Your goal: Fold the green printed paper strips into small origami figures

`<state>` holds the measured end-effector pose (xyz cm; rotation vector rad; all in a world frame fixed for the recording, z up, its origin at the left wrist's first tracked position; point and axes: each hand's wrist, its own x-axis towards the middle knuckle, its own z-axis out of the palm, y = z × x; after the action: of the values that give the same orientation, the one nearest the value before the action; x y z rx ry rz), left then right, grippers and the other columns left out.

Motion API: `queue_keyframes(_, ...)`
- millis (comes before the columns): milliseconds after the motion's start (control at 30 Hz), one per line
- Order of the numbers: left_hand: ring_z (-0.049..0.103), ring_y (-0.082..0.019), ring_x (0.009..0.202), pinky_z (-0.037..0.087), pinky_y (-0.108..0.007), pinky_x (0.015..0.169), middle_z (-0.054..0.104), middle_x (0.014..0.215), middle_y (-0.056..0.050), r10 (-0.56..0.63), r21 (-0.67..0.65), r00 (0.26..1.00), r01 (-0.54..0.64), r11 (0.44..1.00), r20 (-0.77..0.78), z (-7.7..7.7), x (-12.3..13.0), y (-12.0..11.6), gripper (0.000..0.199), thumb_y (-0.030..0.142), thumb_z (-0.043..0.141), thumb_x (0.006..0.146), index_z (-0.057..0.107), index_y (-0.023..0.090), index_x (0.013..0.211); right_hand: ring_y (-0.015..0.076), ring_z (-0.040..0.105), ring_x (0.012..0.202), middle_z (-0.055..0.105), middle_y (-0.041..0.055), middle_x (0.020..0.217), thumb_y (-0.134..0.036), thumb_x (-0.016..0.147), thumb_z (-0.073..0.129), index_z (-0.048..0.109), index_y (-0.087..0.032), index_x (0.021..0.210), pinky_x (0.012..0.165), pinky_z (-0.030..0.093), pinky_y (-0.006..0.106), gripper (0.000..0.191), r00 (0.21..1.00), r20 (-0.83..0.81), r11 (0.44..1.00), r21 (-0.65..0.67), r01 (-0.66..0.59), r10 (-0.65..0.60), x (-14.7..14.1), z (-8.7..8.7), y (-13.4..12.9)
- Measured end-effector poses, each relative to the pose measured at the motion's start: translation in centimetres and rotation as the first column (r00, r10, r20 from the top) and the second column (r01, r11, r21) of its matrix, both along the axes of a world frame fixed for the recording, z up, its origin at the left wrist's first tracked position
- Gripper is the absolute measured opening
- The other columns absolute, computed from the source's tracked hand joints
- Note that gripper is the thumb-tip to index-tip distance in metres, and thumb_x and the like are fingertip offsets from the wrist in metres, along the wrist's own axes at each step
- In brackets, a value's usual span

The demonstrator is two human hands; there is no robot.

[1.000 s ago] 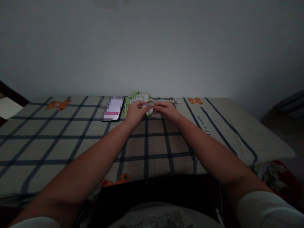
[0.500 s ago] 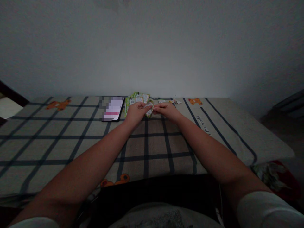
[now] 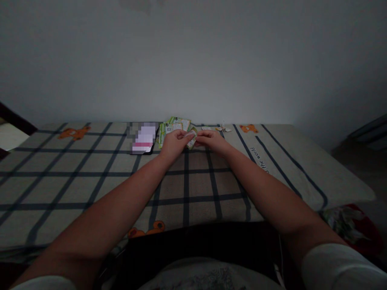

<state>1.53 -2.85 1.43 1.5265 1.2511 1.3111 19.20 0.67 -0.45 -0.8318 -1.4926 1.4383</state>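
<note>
My left hand (image 3: pixel 173 143) pinches a small green-and-white printed packet (image 3: pixel 191 142) between thumb and fingers, holding it tilted just above the tablecloth. On the packet's right edge, the fingertips of my right hand (image 3: pixel 213 140) are pressed together; the exact contact is too small to make out. Behind and left of my left hand lie several flat packets (image 3: pixel 179 121) of the same green and white, overlapping. Just beyond my right hand is another small green-and-white piece (image 3: pixel 207 128), partly hidden, with crumpled white scraps (image 3: pixel 223 129) to its right.
A phone (image 3: pixel 144 139) with a lit screen lies left of the packets. The checked tablecloth (image 3: pixel 99 161) with printed bears covers the table, which meets a plain wall (image 3: pixel 193 72). Below the table's right edge is a red container (image 3: pixel 370 233) with crumpled pieces in it.
The fingers of my right hand have shifted slightly at the packet's edge, and the packet has turned a little. My left hand has stayed nearly in place.
</note>
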Motion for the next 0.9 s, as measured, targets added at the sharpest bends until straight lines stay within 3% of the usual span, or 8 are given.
queue_keyframes(267,0.057,-0.016,0.070,0.041,-0.025,0.064,0.070,0.080,-0.002,0.011,0.052,1.000,-0.010,0.999,-0.022,-0.2,-0.2,0.7,0.030,0.039,0.082,0.065,0.071,0.018,0.083,0.0169,0.067,0.094,0.073,0.0042,0.100,-0.039,0.070,0.080,0.079,-0.020,0.086,0.088,0.057,0.034,0.025,0.999,-0.045,0.998,0.059,-0.009,0.011,0.1,0.3,-0.5)
queue_keyframes(400,0.054,-0.015,0.065,0.039,-0.026,0.061,0.068,0.073,-0.002,0.019,0.040,1.000,-0.018,0.999,-0.014,0.2,-0.3,0.4,0.027,0.041,0.078,0.069,0.072,0.018,0.081,0.0153,0.066,0.092,0.072,0.0031,0.101,-0.043,0.071,0.080,0.080,-0.021,0.085,0.089,0.056,0.033,0.026,1.000,-0.016,0.994,0.112,-0.010,0.012,0.2,0.5,-0.6)
queue_keyframes(600,0.054,-0.015,0.064,0.038,-0.025,0.059,0.066,0.069,-0.001,0.054,0.041,0.998,-0.054,0.998,-0.009,0.6,-0.1,-0.2,0.028,0.045,0.077,0.071,0.068,0.018,0.072,0.0138,0.064,0.089,0.073,0.0032,0.100,-0.046,0.073,0.079,0.079,-0.022,0.090,0.087,0.054,0.031,0.030,0.996,0.087,0.982,0.191,-0.013,-0.003,0.3,0.9,-0.6)
queue_keyframes(733,0.054,-0.015,0.062,0.039,-0.025,0.058,0.064,0.064,0.000,0.067,0.053,0.997,-0.065,0.996,-0.031,0.8,0.1,-0.5,0.025,0.040,0.076,0.073,0.065,0.018,0.067,0.0142,0.064,0.085,0.074,0.0025,0.089,-0.043,0.074,0.078,0.079,-0.020,0.083,0.087,0.053,0.032,0.025,0.991,0.125,0.975,0.222,0.016,-0.044,0.4,1.0,-0.6)
queue_keyframes(900,0.054,-0.014,0.060,0.040,-0.025,0.057,0.063,0.062,0.000,0.043,0.054,0.998,-0.041,0.998,-0.050,0.7,0.0,-0.5,0.024,0.040,0.074,0.075,0.067,0.018,0.067,0.0138,0.064,0.076,0.075,0.0007,0.081,-0.041,0.066,0.083,0.078,-0.020,0.084,0.081,0.054,0.031,0.028,0.992,0.111,0.989,0.138,0.043,-0.059,0.2,0.6,-0.5)
